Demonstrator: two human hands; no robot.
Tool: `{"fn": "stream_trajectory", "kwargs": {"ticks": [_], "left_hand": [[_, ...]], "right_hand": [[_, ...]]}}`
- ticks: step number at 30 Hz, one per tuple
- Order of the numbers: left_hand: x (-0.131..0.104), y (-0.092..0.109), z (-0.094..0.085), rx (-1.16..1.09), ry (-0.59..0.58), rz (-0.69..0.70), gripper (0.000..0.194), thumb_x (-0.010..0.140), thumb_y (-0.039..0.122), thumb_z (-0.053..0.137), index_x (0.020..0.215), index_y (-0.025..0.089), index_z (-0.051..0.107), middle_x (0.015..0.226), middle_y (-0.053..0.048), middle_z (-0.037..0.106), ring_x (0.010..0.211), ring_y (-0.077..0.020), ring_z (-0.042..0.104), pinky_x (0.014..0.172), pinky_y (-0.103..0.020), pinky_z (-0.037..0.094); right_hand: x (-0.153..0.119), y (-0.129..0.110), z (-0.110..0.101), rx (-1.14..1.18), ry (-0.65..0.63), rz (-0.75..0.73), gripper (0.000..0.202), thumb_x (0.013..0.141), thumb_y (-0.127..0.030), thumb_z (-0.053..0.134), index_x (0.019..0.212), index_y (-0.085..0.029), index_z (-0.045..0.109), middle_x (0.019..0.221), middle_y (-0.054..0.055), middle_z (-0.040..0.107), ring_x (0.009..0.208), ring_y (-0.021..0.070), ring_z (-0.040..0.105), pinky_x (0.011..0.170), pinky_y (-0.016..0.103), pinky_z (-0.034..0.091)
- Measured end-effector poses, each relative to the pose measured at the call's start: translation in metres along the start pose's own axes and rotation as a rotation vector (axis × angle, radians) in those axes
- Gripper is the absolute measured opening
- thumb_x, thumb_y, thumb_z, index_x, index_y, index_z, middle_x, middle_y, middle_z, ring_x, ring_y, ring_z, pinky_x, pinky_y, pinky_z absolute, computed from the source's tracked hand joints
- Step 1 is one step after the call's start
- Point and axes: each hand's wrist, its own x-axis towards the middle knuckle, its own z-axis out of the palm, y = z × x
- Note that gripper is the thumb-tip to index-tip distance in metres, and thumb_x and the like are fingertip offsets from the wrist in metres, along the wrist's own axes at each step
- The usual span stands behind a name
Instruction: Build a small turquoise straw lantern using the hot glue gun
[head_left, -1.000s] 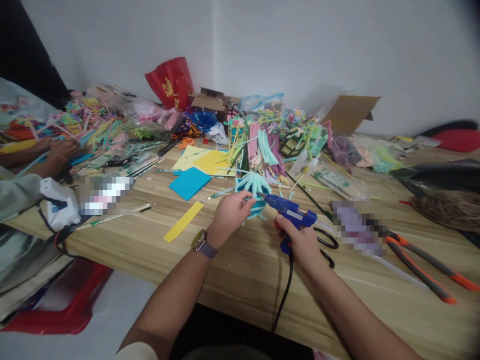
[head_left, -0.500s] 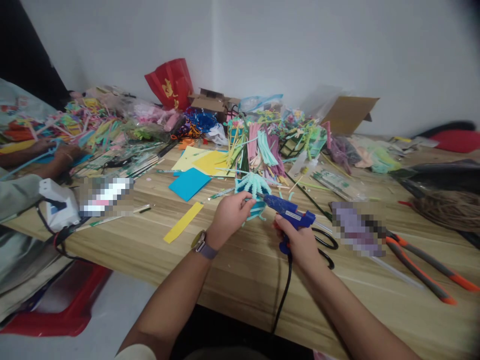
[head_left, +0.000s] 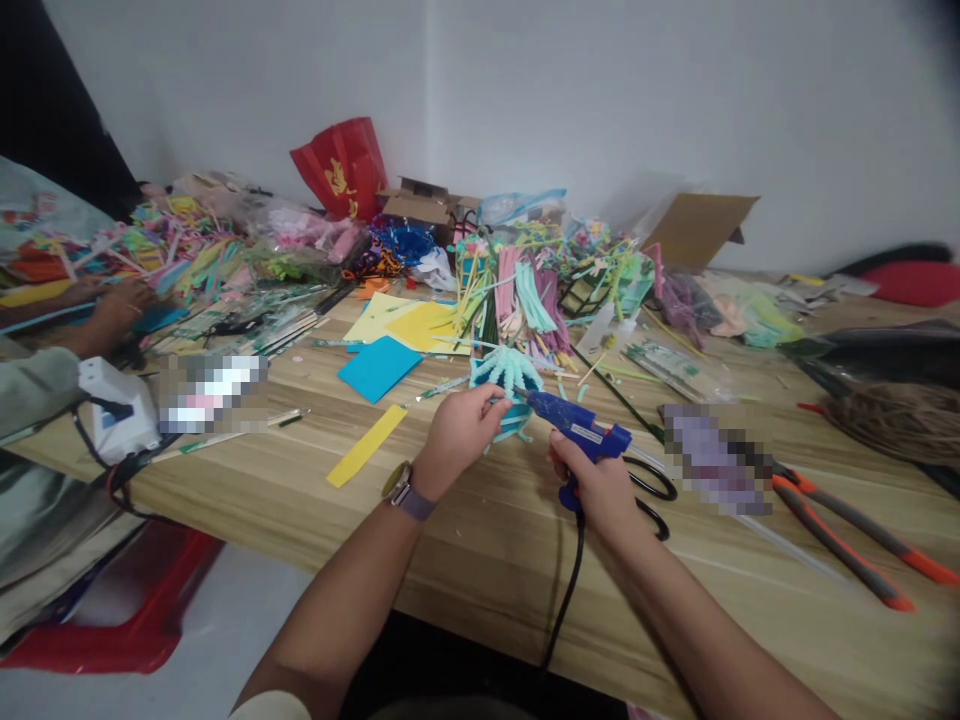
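Note:
A teal basket-like craft piece [head_left: 511, 372] with fuzzy strips spread over its top stands on the wooden table. My left hand [head_left: 466, 428], with a watch at its wrist, is closed at the piece's near left side, thumb and fingertips pinched against it. My right hand [head_left: 596, 480] is wrapped round the handle of a blue glue gun [head_left: 574, 422]. The gun's nozzle points left, at the piece's right side close to my left fingertips. A black cord hangs from the gun's handle. Black scissor handles [head_left: 651, 478] show just right of my right hand.
Blue paper [head_left: 379, 367] and a yellow strip [head_left: 367, 445] lie left. Orange-grey pliers [head_left: 847, 530] lie right. Bundles of coloured stems [head_left: 525, 295], a red bag [head_left: 341, 170] and cardboard line the back. A co-worker's hands [head_left: 116, 312] are at far left, near a white power socket [head_left: 120, 410].
The co-worker's hands at far left have shifted slightly. My own hands, the glue gun and the teal piece look almost the same.

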Motion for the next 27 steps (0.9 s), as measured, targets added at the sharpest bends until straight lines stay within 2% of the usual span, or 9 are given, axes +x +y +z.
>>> {"fn": "stream_trajectory", "kwargs": {"ticks": [27], "left_hand": [[-0.0012, 0.0028, -0.0013, 0.000, -0.001, 0.010, 0.023, 0.090, 0.037, 0.046, 0.087, 0.019, 0.061, 0.060, 0.002, 0.062, 0.054, -0.0120, 0.057, 0.053, -0.021, 0.039]], "right_hand": [[0.0002, 0.0078, -0.0010, -0.005, 0.009, -0.030, 0.041, 0.067, -0.057, 0.069, 0.053, -0.021, 0.052, 0.051, -0.001, 0.051, 0.050, 0.0133, 0.044, 0.049, 0.028, 0.036]]}}
